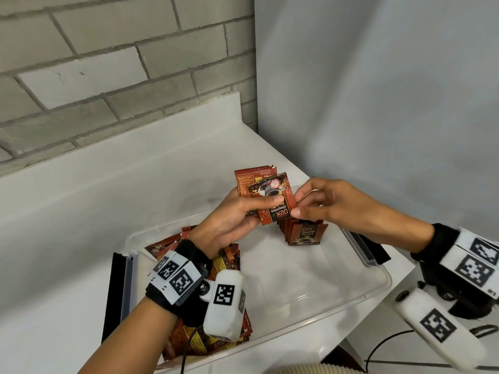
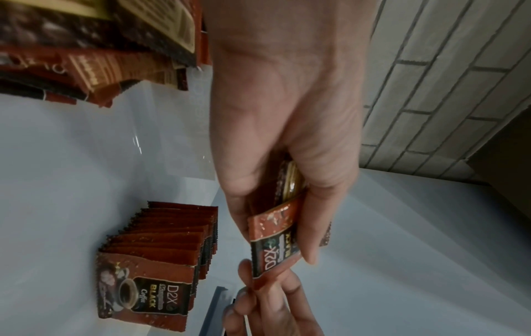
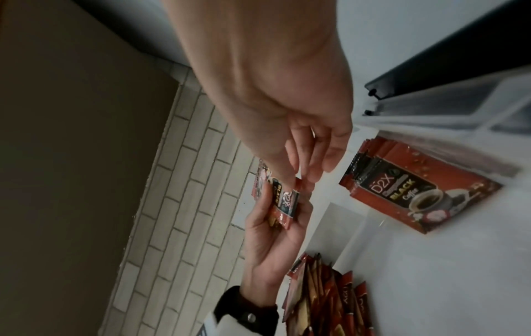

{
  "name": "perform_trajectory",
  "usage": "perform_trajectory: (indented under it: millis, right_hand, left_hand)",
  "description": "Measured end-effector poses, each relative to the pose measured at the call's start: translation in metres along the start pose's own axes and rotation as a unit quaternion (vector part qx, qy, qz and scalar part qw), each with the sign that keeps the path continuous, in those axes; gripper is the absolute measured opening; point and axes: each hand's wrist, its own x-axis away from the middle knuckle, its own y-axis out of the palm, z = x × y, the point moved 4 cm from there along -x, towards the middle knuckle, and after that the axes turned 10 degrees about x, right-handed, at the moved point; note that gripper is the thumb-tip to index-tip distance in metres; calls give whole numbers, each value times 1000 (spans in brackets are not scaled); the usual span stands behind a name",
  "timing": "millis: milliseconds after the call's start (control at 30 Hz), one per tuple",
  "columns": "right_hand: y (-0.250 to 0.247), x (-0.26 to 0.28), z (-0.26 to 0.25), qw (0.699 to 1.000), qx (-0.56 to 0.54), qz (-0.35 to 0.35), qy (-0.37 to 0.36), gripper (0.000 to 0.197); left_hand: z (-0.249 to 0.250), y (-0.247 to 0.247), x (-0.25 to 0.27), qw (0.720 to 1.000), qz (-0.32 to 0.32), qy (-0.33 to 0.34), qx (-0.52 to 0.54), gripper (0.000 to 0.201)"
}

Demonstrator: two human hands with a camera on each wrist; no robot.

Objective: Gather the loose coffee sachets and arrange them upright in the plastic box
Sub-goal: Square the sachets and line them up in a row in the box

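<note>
White counter (image 1: 108, 184), two hands, sachets (image 1: 272, 203)

The plastic box (image 1: 372, 287) stands open-topped, its middle floor bare — free passage from above. An upright sachet row (image 1: 305, 233) occupies the far right corner; a loose sachet heap (image 1: 229, 263) fills the left end. Both hands obstruct the far rim.
</note>
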Motion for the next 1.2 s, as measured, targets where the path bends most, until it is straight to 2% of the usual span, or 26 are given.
perform_trajectory:
  millis: [100,267,500,600,733,833,967,1100,1200]
  right_hand:
    - [-5,-4,0,1000,-21,21,2,19]
    - [-18,-7,-10,996,31,75,-47,8]
    - [-19,-15,-24,991,59,87,-85,12]
    - [-20,-17,-24,992,39,95,-78,13]
    - [-21,-15,-17,999,-11,32,-27,34]
    - [-19,-10,-11,999,-27,-7,-18,28]
    - [-22,-10,-6,999,-34,-2,-16,20]
    - [-24,-10,-3,1000,-16,-2,-22,22]
    - [-31,-6,1,999,34,-20,-26,19]
  left_hand:
    - [0,-2,-1,1000,5,-1,-2,31]
    - [1,-4,-1,1000,3,-11,-3,25]
    - [-4,-1,1,997,-31,-48,-47,33]
    - [-3,-3,0,999,-10,-32,-37,32]
    - [4,-9,-2,1000,19,5,-13,31]
    - [5,-9,-2,1000,19,9,-2,30]
    - [3,-7,-1,1000,2,-3,5,30]
    - [3,-4,0,1000,-9,-9,16,30]
    - [7,-9,-2,999,7,1,43,25]
